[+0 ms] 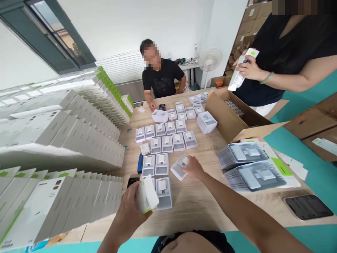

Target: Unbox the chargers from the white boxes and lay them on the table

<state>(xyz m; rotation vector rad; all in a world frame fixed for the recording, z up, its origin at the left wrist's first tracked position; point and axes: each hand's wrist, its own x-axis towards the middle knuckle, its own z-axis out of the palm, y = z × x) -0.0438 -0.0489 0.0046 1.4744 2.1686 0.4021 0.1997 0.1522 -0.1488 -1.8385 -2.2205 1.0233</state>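
Observation:
My left hand [133, 209] is wrapped round a small white box [146, 194] with a green edge, held above the near end of the table. My right hand [194, 167] grips the right side of a white plastic tray [177, 169] that has a small white piece in it. The tray is tilted, beside the rows of similar trays. Close to it lies another filled tray [161, 164]. Partly behind my left hand stands the nearest tray [164, 196]. A black phone [132, 181] and a blue tool [139, 163] lie left of the rows.
White boxes [94, 133] are stacked high on the left. Stacks of nested trays [255, 177] stand at the right, near a tablet-like black device [308, 206]. An open carton [223, 116] sits beyond them. One person [163, 77] sits opposite; another [284, 59] stands right, holding a box.

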